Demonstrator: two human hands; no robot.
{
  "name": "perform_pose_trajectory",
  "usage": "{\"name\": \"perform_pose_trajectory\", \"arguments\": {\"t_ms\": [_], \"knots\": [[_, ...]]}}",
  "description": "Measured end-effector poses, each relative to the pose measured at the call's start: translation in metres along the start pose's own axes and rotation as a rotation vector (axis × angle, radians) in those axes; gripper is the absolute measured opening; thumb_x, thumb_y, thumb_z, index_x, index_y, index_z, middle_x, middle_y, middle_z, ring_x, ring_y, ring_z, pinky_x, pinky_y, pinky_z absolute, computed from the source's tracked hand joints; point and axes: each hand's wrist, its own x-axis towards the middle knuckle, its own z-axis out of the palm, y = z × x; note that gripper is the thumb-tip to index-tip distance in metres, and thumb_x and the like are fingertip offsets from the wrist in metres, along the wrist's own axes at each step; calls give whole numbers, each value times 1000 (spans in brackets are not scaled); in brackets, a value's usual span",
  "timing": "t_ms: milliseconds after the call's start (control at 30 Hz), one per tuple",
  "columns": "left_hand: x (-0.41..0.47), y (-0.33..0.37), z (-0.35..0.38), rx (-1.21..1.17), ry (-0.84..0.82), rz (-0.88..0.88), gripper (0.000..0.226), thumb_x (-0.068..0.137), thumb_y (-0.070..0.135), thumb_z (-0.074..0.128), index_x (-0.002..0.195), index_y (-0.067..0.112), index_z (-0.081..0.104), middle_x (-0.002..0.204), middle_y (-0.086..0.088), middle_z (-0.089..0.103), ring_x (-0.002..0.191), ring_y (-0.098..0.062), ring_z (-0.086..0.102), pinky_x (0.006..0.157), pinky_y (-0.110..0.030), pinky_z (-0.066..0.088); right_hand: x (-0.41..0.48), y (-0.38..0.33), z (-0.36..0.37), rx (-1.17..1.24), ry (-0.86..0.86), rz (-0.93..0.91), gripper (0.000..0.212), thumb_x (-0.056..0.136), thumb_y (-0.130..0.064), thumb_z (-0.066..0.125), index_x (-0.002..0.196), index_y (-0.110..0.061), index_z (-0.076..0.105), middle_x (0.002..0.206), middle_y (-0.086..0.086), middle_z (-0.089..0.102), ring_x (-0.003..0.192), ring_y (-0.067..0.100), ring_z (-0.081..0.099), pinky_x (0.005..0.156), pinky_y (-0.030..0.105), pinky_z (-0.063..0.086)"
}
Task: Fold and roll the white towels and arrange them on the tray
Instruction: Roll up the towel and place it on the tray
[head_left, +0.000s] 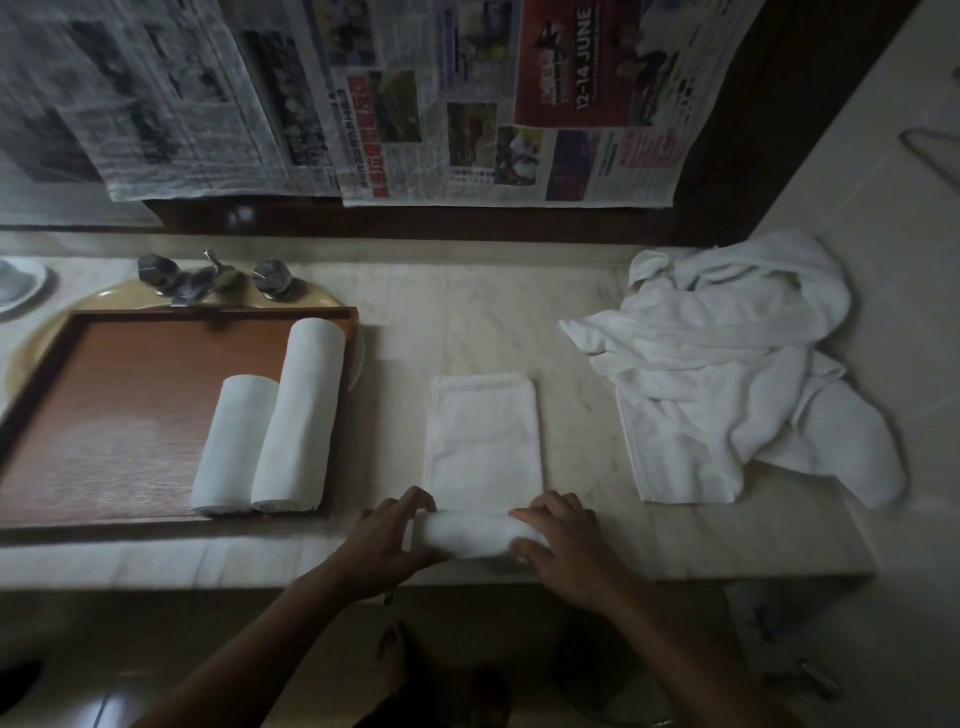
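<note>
A folded white towel (483, 436) lies lengthwise on the marble counter, its near end wound into a roll (470, 535). My left hand (387, 540) grips the roll's left end and my right hand (563, 545) grips its right end, fingers curled over the top. A wooden tray (130, 415) sits to the left over the sink, holding two rolled white towels side by side: a short one (234, 441) and a longer one (301, 413). A heap of loose white towels (727, 364) lies at the right.
Taps (213, 278) stand behind the tray at the sink's back rim. Newspaper sheets (467, 104) hang on the wall above the counter. A white dish (18, 283) sits at the far left. The counter's front edge runs just under my wrists.
</note>
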Motion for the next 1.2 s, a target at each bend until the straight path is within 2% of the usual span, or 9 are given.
{"name": "perform_pose_trajectory", "arguments": {"t_ms": [133, 267, 400, 500, 600, 767, 867, 1000, 1200], "knots": [[5, 5, -5, -79, 16, -92, 50, 83, 70, 69, 117, 35, 58, 111, 17, 58, 99, -2, 55, 86, -35, 47, 7, -5, -6, -35, -10, 46, 53, 99, -58, 35, 143, -34, 55, 140, -9, 54, 125, 17, 43, 103, 39, 33], [15, 2, -9, -144, -13, -146, 54, 76, 77, 68, 109, 35, 64, 108, 15, 63, 96, -3, 59, 84, -35, 53, 8, -19, -2, -55, 94, 12, 43, 101, -38, 49, 143, -33, 54, 140, -7, 54, 126, 20, 46, 103, 42, 38], [31, -2, -10, -137, -37, -198, 61, 68, 85, 62, 103, 36, 69, 102, 15, 66, 92, -6, 62, 86, -41, 55, -4, -48, 27, -149, 209, -137, 75, 70, -11, 69, 142, -24, 56, 142, 4, 56, 127, 30, 54, 104, 48, 46], [39, 1, -12, -147, -34, -257, 67, 66, 86, 60, 102, 31, 72, 97, 10, 67, 87, -10, 65, 81, -42, 57, -11, -64, 45, -185, 210, -81, 88, 76, -11, 65, 157, -23, 34, 163, 8, 33, 150, 34, 29, 121, 59, 21], [41, 5, -11, -145, -31, -317, 68, 72, 84, 60, 104, 25, 70, 96, 5, 67, 84, -14, 66, 78, -42, 58, -5, -60, 50, -259, 212, -78, 100, 80, -11, 67, 164, -22, 14, 171, 9, 15, 157, 35, 12, 124, 61, 5], [29, 25, 5, 250, 244, -64, 47, 101, 54, 45, 136, 24, 53, 137, 0, 54, 123, -18, 53, 105, -43, 42, 17, -49, 39, -306, 161, -91, 103, 86, -23, 71, 165, -20, 5, 171, 12, 11, 157, 37, 13, 125, 60, 5], [28, 35, 19, 370, 168, 97, 60, 98, 36, 41, 155, 15, 38, 161, -7, 37, 150, -27, 33, 120, -50, 31, 34, -47, 26, -341, 94, -76, 115, 80, -30, 78, 165, -18, 0, 172, 10, 9, 157, 34, 12, 126, 56, 4], [45, 24, 15, 454, -26, 32, 89, 90, 23, 59, 165, 16, 12, 172, -3, 10, 159, -23, 5, 128, -46, 13, 51, -48, 11, -370, 78, -65, 106, 81, -30, 75, 163, -14, 10, 164, 11, 28, 147, 31, 32, 124, 51, 21], [54, 17, -13, 430, -80, 76, 81, 89, 43, 68, 158, 22, 30, 159, 2, 41, 144, -18, 41, 117, -42, 31, 53, -49, -4, -386, 6, -78, 97, 81, -25, 75, 159, -16, 19, 150, 10, 42, 131, 30, 44, 116, 46, 32]]}}
